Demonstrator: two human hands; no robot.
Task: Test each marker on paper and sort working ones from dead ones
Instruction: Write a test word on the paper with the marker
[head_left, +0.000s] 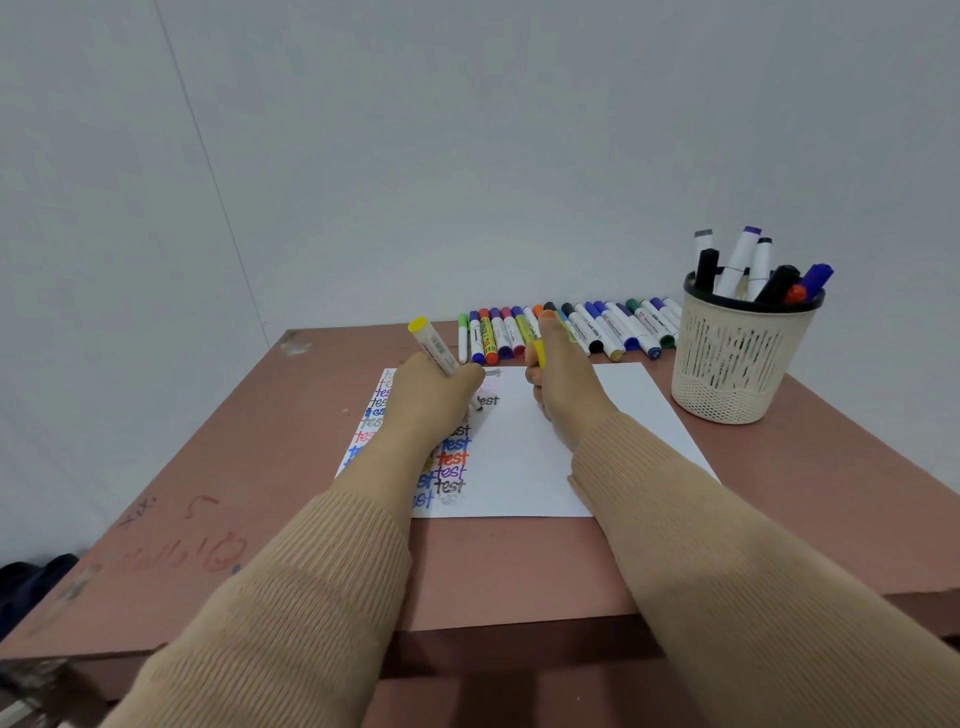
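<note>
The paper (545, 467) bears nearly two columns of "test" in many colours, so testing looks well along. The left hand (431, 395) grips a yellow marker (434, 345), tip down on the paper's upper left. The right hand (561, 379) pinches its cap (539, 354). A row of markers (597, 332) lies on the bench (260, 467) beyond the paper. Right of the paper, a basket (727, 364) holds several markers upright. Which group is dead I cannot tell.

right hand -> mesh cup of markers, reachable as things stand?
Probably yes. The mesh cup stands to that side of the right hand, with only bare paper and table between them. One catch: its fingers pinch a yellow cap, so grabbing anything from it would be awkward.
</note>
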